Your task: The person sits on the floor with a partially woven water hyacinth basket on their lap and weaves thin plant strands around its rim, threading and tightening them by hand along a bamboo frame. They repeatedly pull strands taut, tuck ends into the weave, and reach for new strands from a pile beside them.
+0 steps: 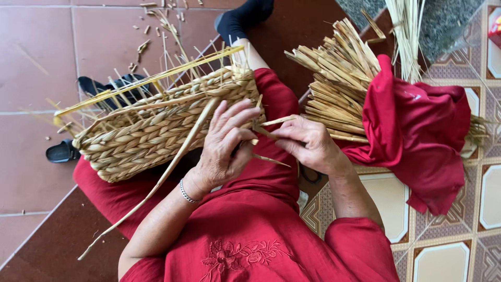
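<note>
- From my remote seat, I read the left hand (225,143) first: fingers curled against the near end of the woven basket (162,125), pinching a flat straw strand (269,159) at the rim, a bangle on the wrist.
- The right hand (308,142) sits just beside it, thumb and fingers closed on another pale strand end (276,121), pulling it toward the basket's edge.
- The basket lies tilted on its side across the lap, on the red dress (250,230), braided wall up, loose stakes sticking out past its far rim.
- One long strand (156,185) trails from the basket down past the left forearm.
- To the right lies a bundle of straw (334,89) wrapped in a red cloth (417,130) on patterned tiles (443,250).
- My judgement: weaving at the basket end is in hand, a strand being worked into the braid.
- The next move, I reckon, calls for firm tension from the right hand while the left pins the crossing flat, lest the braid loosen.
</note>
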